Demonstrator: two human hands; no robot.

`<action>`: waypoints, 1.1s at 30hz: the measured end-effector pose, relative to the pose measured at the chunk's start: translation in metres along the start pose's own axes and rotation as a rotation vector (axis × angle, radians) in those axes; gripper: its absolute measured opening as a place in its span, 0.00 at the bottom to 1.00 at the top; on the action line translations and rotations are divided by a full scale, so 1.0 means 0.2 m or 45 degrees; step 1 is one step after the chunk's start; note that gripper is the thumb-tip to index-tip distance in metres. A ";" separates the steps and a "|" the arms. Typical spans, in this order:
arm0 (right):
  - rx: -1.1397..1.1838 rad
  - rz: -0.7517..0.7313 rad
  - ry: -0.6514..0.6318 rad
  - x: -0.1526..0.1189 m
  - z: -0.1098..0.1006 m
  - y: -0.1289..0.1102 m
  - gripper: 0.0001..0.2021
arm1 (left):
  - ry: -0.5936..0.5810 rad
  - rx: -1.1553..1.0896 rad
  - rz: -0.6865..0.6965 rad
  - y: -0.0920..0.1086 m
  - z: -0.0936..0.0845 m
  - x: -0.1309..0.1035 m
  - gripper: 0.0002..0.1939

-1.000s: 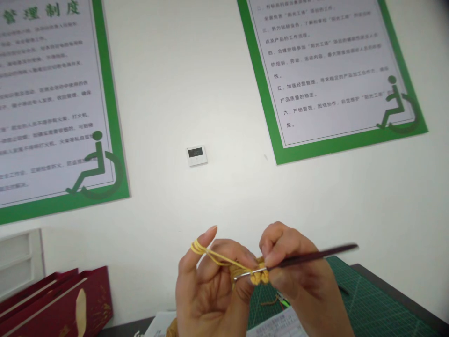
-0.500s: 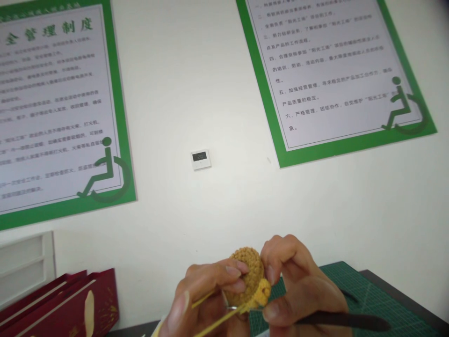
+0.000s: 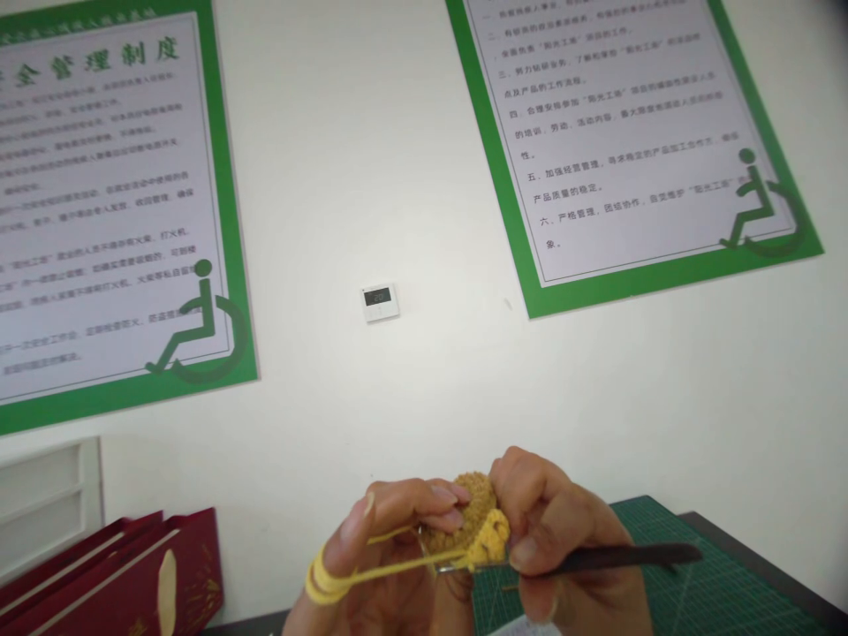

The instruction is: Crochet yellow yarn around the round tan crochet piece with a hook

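My left hand [image 3: 377, 556] pinches the left side of a round tan crocheted piece [image 3: 478, 503], with yellow yarn [image 3: 331, 583] looped around one finger and stretched across to the work. A bright yellow crocheted part [image 3: 490, 537] is on the piece's lower right edge. My right hand [image 3: 563, 530] is closed on a crochet hook with a dark handle [image 3: 623, 556]. The hook's thin metal shaft [image 3: 454, 566] reaches left, below the yellow part, where the yarn meets it. My right fingertips are beside the crocheted piece.
A green cutting mat [image 3: 695, 565] lies on the dark table at the right, with some white paper [image 3: 526, 627] at the bottom. Dark red bags [image 3: 192, 574] stand at the lower left. Two green-framed posters and a thermostat [image 3: 380, 302] are on the white wall.
The hook handle has swung up to nearly level, and my right hand has shifted slightly. My left finger has risen, showing the yarn wrapped around it. The crocheted piece is tilted a little differently.
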State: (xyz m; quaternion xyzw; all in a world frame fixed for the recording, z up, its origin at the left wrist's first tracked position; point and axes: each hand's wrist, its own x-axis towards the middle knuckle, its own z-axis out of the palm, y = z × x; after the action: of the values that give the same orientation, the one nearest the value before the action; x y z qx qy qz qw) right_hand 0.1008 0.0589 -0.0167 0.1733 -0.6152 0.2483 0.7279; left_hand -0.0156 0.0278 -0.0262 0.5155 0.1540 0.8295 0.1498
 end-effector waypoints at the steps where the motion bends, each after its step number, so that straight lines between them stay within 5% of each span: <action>1: -0.004 0.005 0.010 0.01 0.00 -0.01 0.08 | 0.017 -0.013 0.064 0.01 0.02 0.01 0.24; 7: -0.047 0.057 0.114 -0.02 0.01 -0.01 0.03 | -0.086 -0.089 0.325 0.09 0.14 0.03 0.28; 14: -0.114 0.258 0.376 -0.05 0.00 -0.01 0.02 | -0.235 -0.113 -0.281 0.14 0.16 -0.01 0.29; 21: -0.043 0.468 0.490 -0.04 0.01 -0.01 0.09 | -0.165 -0.236 -0.613 0.15 0.17 0.01 0.33; 27: 0.058 0.737 0.575 -0.04 0.02 -0.01 0.14 | -0.097 -0.185 -0.698 0.15 0.18 0.02 0.32; 33: -0.030 0.689 0.472 -0.04 0.02 0.00 0.13 | -0.039 -0.071 -0.673 0.17 0.19 0.01 0.32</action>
State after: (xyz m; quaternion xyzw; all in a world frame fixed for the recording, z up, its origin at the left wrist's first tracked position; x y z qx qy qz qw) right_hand 0.0974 0.0558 -0.0233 -0.0530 -0.4987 0.4530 0.7371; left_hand 0.0151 0.0020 0.0051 0.4654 0.2580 0.7578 0.3776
